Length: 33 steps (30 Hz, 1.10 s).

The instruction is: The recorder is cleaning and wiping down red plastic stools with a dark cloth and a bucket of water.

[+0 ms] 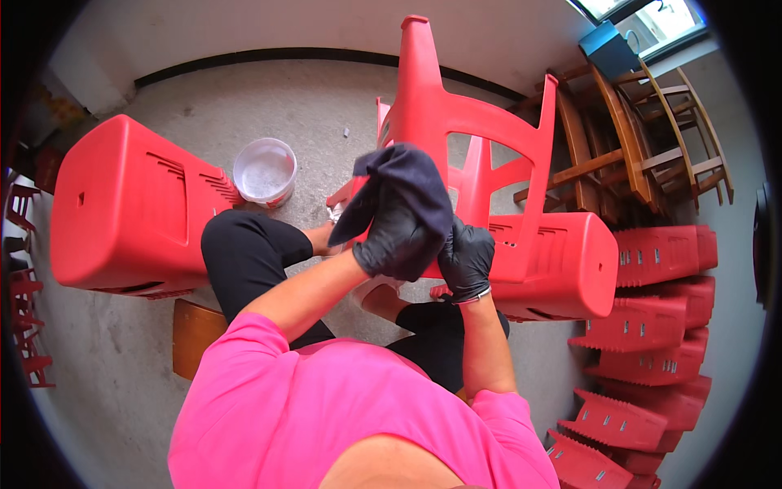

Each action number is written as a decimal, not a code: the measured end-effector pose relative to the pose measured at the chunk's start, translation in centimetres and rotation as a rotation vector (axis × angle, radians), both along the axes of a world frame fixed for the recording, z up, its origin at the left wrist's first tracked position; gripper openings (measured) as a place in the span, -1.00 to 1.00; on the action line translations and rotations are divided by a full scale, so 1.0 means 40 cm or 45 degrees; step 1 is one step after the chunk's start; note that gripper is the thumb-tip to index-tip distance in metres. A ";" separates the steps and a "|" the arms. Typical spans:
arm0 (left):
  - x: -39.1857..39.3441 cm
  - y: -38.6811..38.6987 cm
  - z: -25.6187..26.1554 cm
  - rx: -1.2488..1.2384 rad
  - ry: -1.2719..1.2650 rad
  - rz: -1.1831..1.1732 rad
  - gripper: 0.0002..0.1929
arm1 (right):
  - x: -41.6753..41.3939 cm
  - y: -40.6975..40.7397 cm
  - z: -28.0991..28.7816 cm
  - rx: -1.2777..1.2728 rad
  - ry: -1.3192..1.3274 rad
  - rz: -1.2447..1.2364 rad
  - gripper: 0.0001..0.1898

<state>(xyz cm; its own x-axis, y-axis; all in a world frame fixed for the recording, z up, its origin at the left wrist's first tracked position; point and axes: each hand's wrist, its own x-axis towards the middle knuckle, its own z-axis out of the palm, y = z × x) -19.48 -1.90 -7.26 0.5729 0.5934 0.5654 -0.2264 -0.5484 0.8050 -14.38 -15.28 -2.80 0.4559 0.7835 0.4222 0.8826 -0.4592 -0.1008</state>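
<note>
A red plastic stool point(421, 116) is tipped in front of me, its legs pointing up and away. My left hand point(397, 235), in a black glove, grips a dark cloth point(421, 174) against the stool. My right hand point(467, 260), also gloved in black, is closed at the stool's near edge, close beside the cloth. Both hands nearly touch, and they hide the part of the stool between them. Whether the right fingers hold the stool's edge or a bit of cloth is hard to see.
Nested red stools lie on their sides at left point(91, 208) and right point(602, 266). A white bucket point(264, 172) stands ahead on the left. Wooden chairs point(623, 140) and more stool stacks point(647, 324) line the right wall. A wooden seat point(195, 336) shows beneath me.
</note>
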 end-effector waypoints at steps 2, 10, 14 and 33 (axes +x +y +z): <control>0.051 0.041 0.005 0.191 -0.083 0.211 -0.55 | 0.002 -0.003 0.013 -0.005 0.061 0.080 -0.77; 0.336 0.499 0.097 -0.024 0.262 0.252 -0.75 | 0.024 -0.016 0.019 0.032 0.110 0.235 -0.78; 0.287 0.338 0.043 0.002 0.359 0.383 -0.40 | 0.042 -0.025 0.013 0.024 0.114 0.137 -0.77; 0.339 0.484 0.134 0.184 0.540 0.285 -0.66 | 0.032 -0.026 0.023 0.040 0.145 0.220 -0.78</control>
